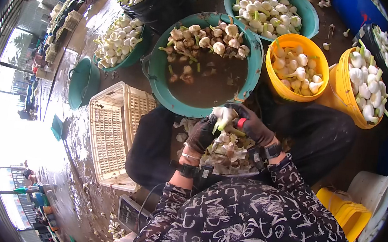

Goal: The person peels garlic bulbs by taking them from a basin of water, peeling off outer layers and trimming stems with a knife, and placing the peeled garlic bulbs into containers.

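- Broadly, we see a big green tub (pixel 255 64) dominating the floor straight ahead of the seated person; brownish, rooty garlic (pixel 218 48) is heaped along its far side.
- Next in size we have the cream crate (pixel 106 136), left of the person's legs, and a second green tub (pixel 311 21) beyond the first, filled with white garlic.
- Smaller again, two yellow buckets stand to the right: the nearer bucket (pixel 324 70) and the farther bucket (pixel 341 100), both holding pale bulbs.
- Between the legs we find a pile of papery peelings (pixel 226 152), just below the hands.
- Both gloved hands meet above that pile, at the tub's near rim. The left hand (pixel 201 135) curls around the bulb's left side, pinching it. The right hand (pixel 255 124) comes in from the right with bent fingers; we cannot tell what they close on.
- Smallest but central, one white bulb (pixel 223 113) sits between the two hands, its head toward the tub and its long axis running back toward the body, stem end nearer us. Neither hand is clearly closer.
- Tiniest of all, we notice a red piece (pixel 241 123) at the right fingers, just beside the bulb; its nature stays unclear.
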Tool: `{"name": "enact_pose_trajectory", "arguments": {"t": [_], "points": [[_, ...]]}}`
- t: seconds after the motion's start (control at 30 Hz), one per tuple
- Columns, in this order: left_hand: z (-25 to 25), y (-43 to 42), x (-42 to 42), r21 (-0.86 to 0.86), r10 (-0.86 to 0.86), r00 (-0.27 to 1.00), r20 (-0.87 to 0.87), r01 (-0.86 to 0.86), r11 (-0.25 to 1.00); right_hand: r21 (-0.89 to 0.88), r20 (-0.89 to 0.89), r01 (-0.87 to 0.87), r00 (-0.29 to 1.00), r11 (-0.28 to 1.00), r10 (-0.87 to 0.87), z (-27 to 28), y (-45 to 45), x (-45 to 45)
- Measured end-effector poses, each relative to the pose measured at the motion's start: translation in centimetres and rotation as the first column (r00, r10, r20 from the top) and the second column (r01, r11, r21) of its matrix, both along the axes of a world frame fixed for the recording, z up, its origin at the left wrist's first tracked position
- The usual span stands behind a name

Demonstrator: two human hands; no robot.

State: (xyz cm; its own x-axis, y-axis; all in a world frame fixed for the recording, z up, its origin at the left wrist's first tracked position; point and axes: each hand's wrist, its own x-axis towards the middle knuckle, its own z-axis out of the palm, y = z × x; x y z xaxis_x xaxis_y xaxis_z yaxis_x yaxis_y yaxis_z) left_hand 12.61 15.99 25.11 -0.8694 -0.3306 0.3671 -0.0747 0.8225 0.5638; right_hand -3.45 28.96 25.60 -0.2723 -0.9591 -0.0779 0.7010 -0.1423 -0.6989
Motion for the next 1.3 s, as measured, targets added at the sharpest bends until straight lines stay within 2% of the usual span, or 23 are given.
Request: {"name": "enact_pose_trajectory", "arguments": {"t": [0.03, 0.07, 0.1, 0.17, 0.2, 0.23, 0.3, 0.33, 0.5, 0.57, 0.63, 0.67, 0.73, 0.77, 0.8, 0.83, 0.9, 1.0, 1.17, 1.2, 1.23, 1.27, 1.3], "points": [[0.0, -0.1, -0.1, 0.002, 0.004, 1.000, -0.006, -0.004, 1.000, 0.001, -0.622, 0.127, 0.777, 0.992, -0.099, 0.6, -0.2, 0.2], [0.0, -0.2, -0.4, 0.654, 0.094, 0.990, 0.100, -0.137, 0.744, -0.077, -0.970, 0.226, 0.207, 0.971, -0.126, 1.2, -0.4, 0.5], [0.0, -0.2, -0.6, 0.964, 0.086, 0.968, 0.235, -0.244, 0.110, -0.074, -0.972, 0.226, 0.201, 0.971, -0.121, 1.3, -0.6, 0.8], [-0.2, 0.1, -0.6, 0.889, 0.053, 0.971, 0.231, -0.233, 0.394, -0.105, -0.987, 0.211, 0.095, 0.972, -0.127, 1.2, -0.5, 1.6], [-0.4, 0.1, -0.8, 0.936, 0.102, 0.971, 0.215, -0.234, 0.264, -0.133, -0.988, 0.282, 0.034, 0.950, -0.148, 0.5, -0.6, 1.9], [-0.4, -0.1, -0.9, 0.966, 0.150, 0.968, 0.204, -0.224, 0.131, -0.134, -0.988, 0.283, 0.032, 0.950, -0.149, -0.5, -0.8, 1.8], [-0.2, 0.0, -0.2, 0.968, 0.137, 0.975, 0.174, -0.195, 0.156, 0.273, -0.356, 0.320, 0.910, 0.907, -0.214, -1.8, -0.6, 1.3], [-0.2, 0.4, 0.2, 0.918, 0.020, 0.995, 0.099, -0.100, 0.385, 0.320, -0.154, 0.329, 0.943, 0.889, -0.294, -2.4, 0.0, 0.8], [1.6, 1.9, 2.3, 0.615, -0.449, 0.813, 0.371, 0.147, 0.775, 0.428, -0.045, 0.425, 0.891, 0.797, -0.451, -2.0, 0.9, -0.2], [0.2, 1.5, 3.1, 0.578, -0.445, 0.747, 0.493, 0.102, 0.810, 0.345, -0.444, 0.458, 0.848, 0.819, -0.288, -4.0, 1.8, -0.6], [-0.6, 0.6, 3.3, 0.251, -0.244, 0.386, 0.890, 0.033, 0.968, 0.302, -0.732, 0.450, 0.674, 0.840, -0.098, -7.3, 2.6, -1.7], [-1.7, -0.2, 4.1, 0.265, -0.231, 0.439, 0.868, -0.017, 0.964, 0.079, -0.060, 0.088, 0.995, 0.993, -0.083, -10.0, 2.7, -2.6], [-0.6, -1.3, 4.0, 0.248, -0.173, 0.514, 0.840, -0.080, 0.966, -0.351, 0.575, -0.042, 0.779, 0.935, 0.251, -10.1, 2.5, -2.6], [0.2, -1.7, 3.6, 0.233, -0.106, 0.583, 0.806, -0.147, 0.961, 0.009, -0.139, 0.162, 0.977, 0.987, -0.159, -7.1, 2.3, -1.4], [1.3, -2.7, 2.3, 0.280, -0.100, 0.558, 0.824, -0.247, 0.928, 0.095, -0.839, 0.533, 0.498, 0.841, -0.221, -4.7, 1.8, -1.1], [0.7, -3.8, 1.6, 0.157, 0.066, 0.557, 0.828, -0.344, 0.926, 0.226, -0.720, 0.513, 0.660, 0.828, -0.213, -3.8, 1.1, -1.4], [-3.1, -7.4, 0.4, 0.332, 0.156, 0.757, 0.634, -0.449, 0.830, 0.426, 0.171, 0.308, 0.896, 0.851, -0.410, -4.3, -0.3, -2.5], [-9.9, -13.6, -2.5, 0.508, 0.358, 0.742, 0.567, -0.657, 0.557, 0.441, 0.078, 0.335, 0.910, 0.832, -0.408, -5.0, -0.9, -3.4], [-15.6, -23.2, -7.4, 0.396, 0.435, 0.589, 0.681, -0.796, 0.458, 0.583, -0.146, 0.322, 0.945, 0.746, -0.294, -1.1, -2.7, -5.2], [-16.5, -24.5, -8.0, 0.489, 0.338, 0.583, 0.739, -0.809, 0.326, 0.444, 0.613, 0.260, 0.610, 0.858, -0.502, -0.8, -4.7, -7.1], [-17.6, -25.4, -8.1, 0.495, 0.328, 0.586, 0.740, -0.806, 0.324, 0.404, 0.561, 0.384, 0.613, 0.830, -0.556, 0.3, -4.7, -8.4], [-19.5, -26.0, -7.6, 0.448, 0.218, 0.787, 0.577, -0.528, 0.721, 0.239, 0.593, 0.415, 0.653, 0.878, -0.470, 2.2, -4.9, -10.1], [-22.1, -25.9, -8.0, 0.548, 0.222, 0.849, 0.479, -0.488, 0.679, 0.068, 0.611, 0.428, 0.696, 0.901, -0.377, 3.1, -5.2, -11.4]]}}
